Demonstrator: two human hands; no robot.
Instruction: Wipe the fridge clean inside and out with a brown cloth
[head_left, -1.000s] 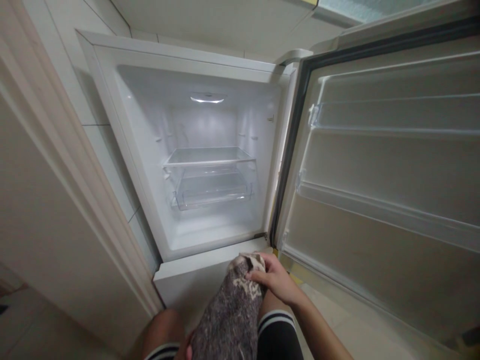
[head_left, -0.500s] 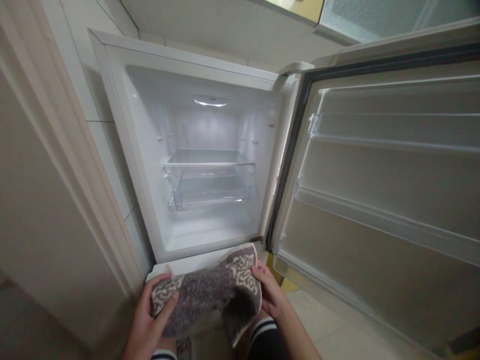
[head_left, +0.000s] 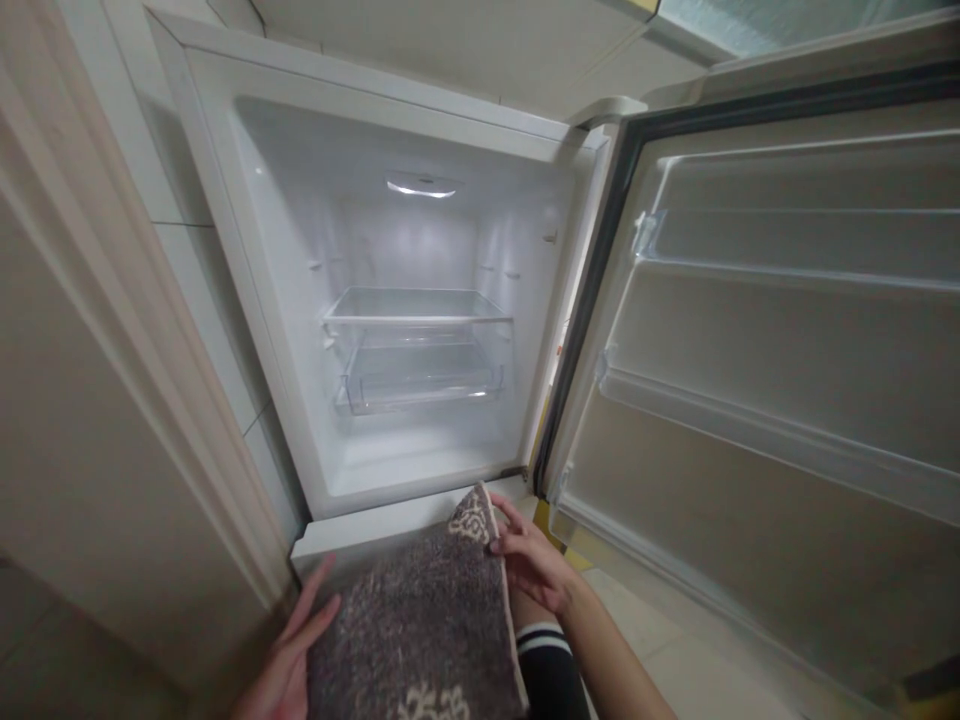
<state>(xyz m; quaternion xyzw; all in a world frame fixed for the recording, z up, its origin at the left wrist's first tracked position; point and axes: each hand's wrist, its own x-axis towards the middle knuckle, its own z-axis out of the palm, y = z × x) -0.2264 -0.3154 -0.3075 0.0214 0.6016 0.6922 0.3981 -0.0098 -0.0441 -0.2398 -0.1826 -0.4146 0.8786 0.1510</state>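
Note:
A grey-brown towel (head_left: 412, 620) with cream scroll patterns hangs spread in front of me, below the fridge opening. My right hand (head_left: 532, 555) pinches its upper right corner, which is folded over at the tip. At the towel's left edge, my left hand (head_left: 292, 640) has its thumb and fingers apart; whether it touches the fabric is unclear, and its lower part is cut off by the frame. The towel's bottom runs out of view. Just beyond it stands a white fridge (head_left: 240, 290), its inside lit.
The fridge door (head_left: 750, 350) is swung wide to the right, with clear door racks (head_left: 750, 420). Inside are a glass shelf (head_left: 416, 305) and a clear drawer (head_left: 427, 385). A beige door frame (head_left: 105, 300) rises at left. My knee with a striped sock (head_left: 547, 650) is below.
The towel has dropped open from a bunched, folded state into a wider sheet. My left hand has loosened from its left end and moved slightly down. The view has shifted a little closer.

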